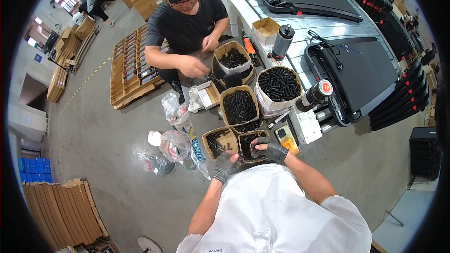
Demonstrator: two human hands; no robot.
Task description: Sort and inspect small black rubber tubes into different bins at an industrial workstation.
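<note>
Both my hands wear grey fingerless gloves and are near the front edge of the work surface. My left hand (225, 165) is at the near right corner of an open cardboard box (206, 146) partly filled with small black parts (214, 141). Its fingers are drawn together; whatever they hold is too small to make out. My right hand (272, 150) is over the right side of a smaller box (267, 133) of black parts (246, 141). Its thumb and fingers are curled together, and their tips blend into the dark parts.
Beyond are a box of black pieces (239, 105), a large white bucket (266, 104) and a small empty carton (208, 94). A phone (284, 134) lies right. Across sits a co-worker (187, 28) with both hands near another box. A conveyor (300, 23) carries black panels (358, 72). Plastic bags (176, 145) hang left.
</note>
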